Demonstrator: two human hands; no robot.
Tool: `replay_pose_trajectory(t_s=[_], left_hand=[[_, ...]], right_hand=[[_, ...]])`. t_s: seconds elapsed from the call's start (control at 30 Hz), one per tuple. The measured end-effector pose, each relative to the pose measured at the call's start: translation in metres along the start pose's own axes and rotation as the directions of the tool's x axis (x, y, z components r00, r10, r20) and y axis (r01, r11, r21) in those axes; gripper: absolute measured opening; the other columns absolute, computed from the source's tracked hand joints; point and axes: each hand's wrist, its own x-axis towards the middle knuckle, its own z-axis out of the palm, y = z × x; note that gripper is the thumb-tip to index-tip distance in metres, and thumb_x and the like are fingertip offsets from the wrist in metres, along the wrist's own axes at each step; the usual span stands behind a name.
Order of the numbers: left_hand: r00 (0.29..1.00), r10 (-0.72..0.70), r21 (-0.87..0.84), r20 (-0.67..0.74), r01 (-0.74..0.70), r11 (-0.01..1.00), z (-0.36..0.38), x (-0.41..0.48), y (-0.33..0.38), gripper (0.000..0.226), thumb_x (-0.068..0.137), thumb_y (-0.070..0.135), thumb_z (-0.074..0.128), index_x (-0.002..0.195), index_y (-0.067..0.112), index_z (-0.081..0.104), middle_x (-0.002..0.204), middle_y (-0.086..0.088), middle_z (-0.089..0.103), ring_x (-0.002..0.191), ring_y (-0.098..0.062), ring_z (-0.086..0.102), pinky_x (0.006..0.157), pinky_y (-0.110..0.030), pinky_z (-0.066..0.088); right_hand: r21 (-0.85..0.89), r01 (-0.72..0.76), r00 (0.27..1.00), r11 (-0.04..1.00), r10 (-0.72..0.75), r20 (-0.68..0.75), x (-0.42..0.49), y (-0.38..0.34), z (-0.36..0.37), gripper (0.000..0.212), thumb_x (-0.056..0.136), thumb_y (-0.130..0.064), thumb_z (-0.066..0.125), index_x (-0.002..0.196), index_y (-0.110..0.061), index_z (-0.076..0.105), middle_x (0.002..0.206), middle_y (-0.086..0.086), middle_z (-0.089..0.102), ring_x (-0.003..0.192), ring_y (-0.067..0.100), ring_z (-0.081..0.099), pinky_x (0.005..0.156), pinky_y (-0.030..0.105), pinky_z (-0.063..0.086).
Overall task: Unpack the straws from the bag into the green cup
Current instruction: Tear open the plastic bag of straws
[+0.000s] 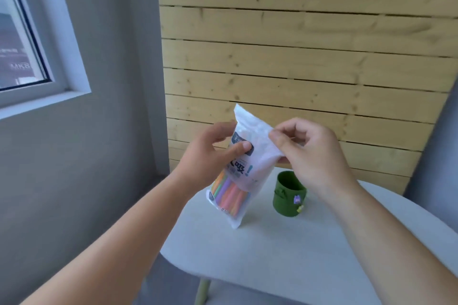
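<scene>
pale wooden planks (297, 57) back a white tabletop (272, 260), with a window (22, 44) off to the left. the bag (255, 168) is held tilted over the tabletop, its coloured straws (228, 193) bunched in the lower end, and the green cup (287, 195) stands upright on the tabletop just right of it. the left grip (210, 153) curls round the bag's middle, thumb on the label, while the right grip (312, 156) pinches the bag's top edge between thumb and fingers.
</scene>
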Motion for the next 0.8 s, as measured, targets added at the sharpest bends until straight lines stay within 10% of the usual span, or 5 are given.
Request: replay_pose_trajectory(t_s=[0.2, 0.37, 0.57, 0.8], left_hand=[[0.948, -0.088, 0.035, -0.305, 0.103, 0.994, 0.030, -0.059, 0.004, 0.045, 0.075, 0.039, 0.088, 0.105, 0.022, 0.059, 0.108, 0.008, 0.062, 0.104, -0.008, 0.059, 0.077, -0.015, 0.045], [0.975, -0.186, -0.234, -0.123, 0.153, 0.960, 0.044, -0.085, -0.008, 0.012, 0.085, 0.024, 0.081, 0.082, 0.016, 0.072, 0.084, -0.007, 0.075, 0.087, -0.025, 0.072, 0.092, -0.049, 0.060], [0.980, -0.192, -0.278, -0.056, 0.169, 0.946, 0.037, -0.095, -0.014, 0.017, 0.080, 0.031, 0.084, 0.079, 0.019, 0.072, 0.094, -0.009, 0.079, 0.100, -0.027, 0.074, 0.100, -0.053, 0.055], [0.975, -0.218, -0.355, 0.039, 0.218, 0.909, 0.030, -0.096, -0.012, 0.026, 0.069, 0.033, 0.092, 0.074, 0.019, 0.070, 0.101, -0.025, 0.076, 0.090, -0.033, 0.073, 0.102, -0.055, 0.054]], right_hand=[[0.063, -0.005, 1.000, 0.998, 0.005, 0.001, -0.059, 0.024, 0.000, 0.016, 0.094, -0.010, 0.063, 0.079, -0.011, 0.058, 0.066, -0.003, 0.059, 0.062, 0.007, 0.052, 0.059, 0.020, 0.041], [0.198, -0.153, 0.983, 0.968, 0.128, 0.135, -0.087, 0.040, 0.013, 0.011, 0.093, -0.009, 0.064, 0.083, -0.010, 0.059, 0.075, -0.013, 0.065, 0.075, 0.007, 0.060, 0.072, 0.021, 0.046], [0.322, -0.260, 0.964, 0.910, 0.223, 0.148, -0.093, 0.046, 0.018, 0.003, 0.089, -0.011, 0.071, 0.092, -0.009, 0.072, 0.098, 0.003, 0.078, 0.099, 0.025, 0.073, 0.099, 0.046, 0.054], [0.384, -0.259, 0.964, 0.886, 0.215, 0.155, -0.091, 0.053, 0.023, 0.006, 0.081, -0.007, 0.077, 0.084, -0.012, 0.075, 0.099, -0.005, 0.079, 0.094, 0.011, 0.073, 0.082, 0.021, 0.053]])
